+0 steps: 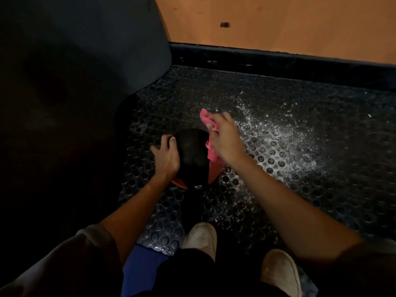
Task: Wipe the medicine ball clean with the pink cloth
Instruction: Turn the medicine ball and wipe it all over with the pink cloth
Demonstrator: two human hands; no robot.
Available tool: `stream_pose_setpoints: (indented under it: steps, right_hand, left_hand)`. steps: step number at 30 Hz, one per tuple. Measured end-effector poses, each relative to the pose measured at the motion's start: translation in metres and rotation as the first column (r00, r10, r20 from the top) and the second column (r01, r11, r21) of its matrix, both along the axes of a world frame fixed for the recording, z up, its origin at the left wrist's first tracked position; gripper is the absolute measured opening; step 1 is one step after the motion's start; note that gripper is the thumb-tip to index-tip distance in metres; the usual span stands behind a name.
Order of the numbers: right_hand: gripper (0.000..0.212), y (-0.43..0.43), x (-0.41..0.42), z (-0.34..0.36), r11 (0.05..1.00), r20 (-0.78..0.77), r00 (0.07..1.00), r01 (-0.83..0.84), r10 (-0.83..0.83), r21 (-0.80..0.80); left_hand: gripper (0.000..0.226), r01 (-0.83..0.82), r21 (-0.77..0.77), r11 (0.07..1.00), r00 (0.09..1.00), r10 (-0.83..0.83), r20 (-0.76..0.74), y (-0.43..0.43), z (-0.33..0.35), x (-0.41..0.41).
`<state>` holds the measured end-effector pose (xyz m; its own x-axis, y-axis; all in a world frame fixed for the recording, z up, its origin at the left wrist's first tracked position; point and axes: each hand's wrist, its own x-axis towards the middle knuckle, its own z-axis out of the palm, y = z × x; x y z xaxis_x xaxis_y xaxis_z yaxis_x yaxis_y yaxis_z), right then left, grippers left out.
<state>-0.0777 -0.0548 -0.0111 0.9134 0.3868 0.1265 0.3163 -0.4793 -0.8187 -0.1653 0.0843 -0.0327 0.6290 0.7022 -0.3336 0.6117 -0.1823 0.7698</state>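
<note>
A black medicine ball (191, 156) with orange panels and white lettering rests on the studded rubber floor in the middle of the view. My left hand (166, 154) lies against its left side with the fingers spread over the top. My right hand (224, 139) is just right of the ball, closed on a crumpled pink cloth (212, 154). One end of the cloth sticks out above my fingers, and the rest hangs down against the ball's right side.
A large dark padded object (81, 61) fills the left side. The black studded mat (300, 168) stretches right, with shiny wet speckles. A black skirting (278, 61) and an orange wall (278, 22) close the back. My two light shoes (201, 236) stand below.
</note>
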Motion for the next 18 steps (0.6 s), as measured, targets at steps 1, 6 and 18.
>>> stream_pose_setpoints:
  steps: [1,6,18]
  right_hand:
    - [0.031,0.004,0.002,0.001,0.998,0.017,0.998,-0.057,0.058,-0.038]
    - [0.035,0.008,-0.017,-0.010,0.968,0.143,0.970,-0.172,0.199,-0.182]
    - [0.029,-0.003,-0.008,-0.011,0.994,0.039,0.998,-0.042,0.046,-0.101]
  left_hand:
    - [0.037,0.032,0.012,0.999,0.999,-0.033,0.022,-0.003,-0.001,-0.002]
    - [0.032,0.078,0.113,0.991,0.994,-0.086,0.065,-0.008,-0.005,0.006]
    - [0.042,0.148,0.158,0.976,0.985,-0.131,-0.113,-0.018,-0.012,0.014]
